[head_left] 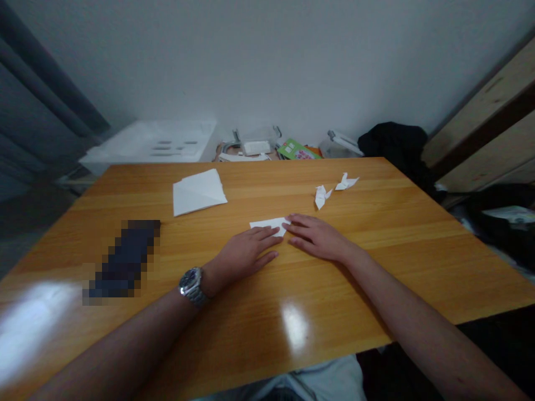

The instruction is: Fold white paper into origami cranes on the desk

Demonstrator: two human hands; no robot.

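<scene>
A small folded white paper [267, 224] lies flat in the middle of the wooden table [292, 289]. My left hand [246, 252], with a metal watch on the wrist, lies flat with its fingertips on the paper's near edge. Facing it from the right, my right hand [317, 236] presses its stretched fingers on the paper's right end. Both hands are flat and hold nothing up. Two finished folded paper figures [321, 195] [346, 181] sit further back on the right.
A stack of white paper sheets [197, 191] lies at the back left of the table. A dark blurred object [125, 259] rests near the left edge. Behind the table are a white box [154, 142], clutter and a black bag [393, 142].
</scene>
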